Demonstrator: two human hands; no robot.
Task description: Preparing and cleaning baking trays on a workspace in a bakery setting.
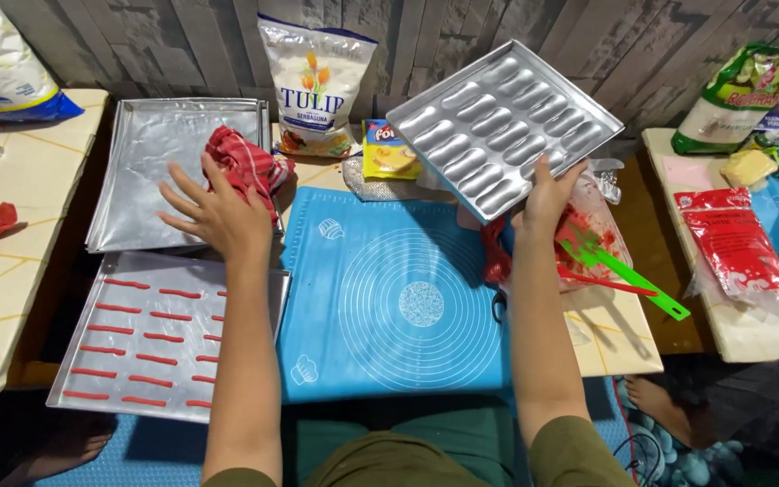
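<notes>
Our right hand [547, 194] pinches the near edge of a silver finger-shaped mould tray [502, 126], fingers closed around its rim, and holds it tilted up off the table so its rows of oblong hollows face us. Our left hand [218, 216] is spread wide, fingers loose and gripping nothing, hovering over the edge of an empty flat baking tray [151, 153] and just beside a crumpled red striped cloth [247, 164] that lies on that tray's right side; we cannot tell whether the fingertips touch the cloth. Below the left forearm sits a second baking tray [101, 352] carrying rows of thin red piped strips [123, 307]. Between our arms lies a blue silicone baking mat [389, 298] printed with concentric circles. Under the lifted mould, to the right of our wrist, a green spatula [633, 275] rests across a clear plastic bag smeared with red dough [588, 225]. Behind the mat stand a white flour bag [317, 81] and a small yellow packet [388, 149]. On the table well to the right lies a red sealed packet [737, 243], with a green and white bag [741, 95] behind it.
</notes>
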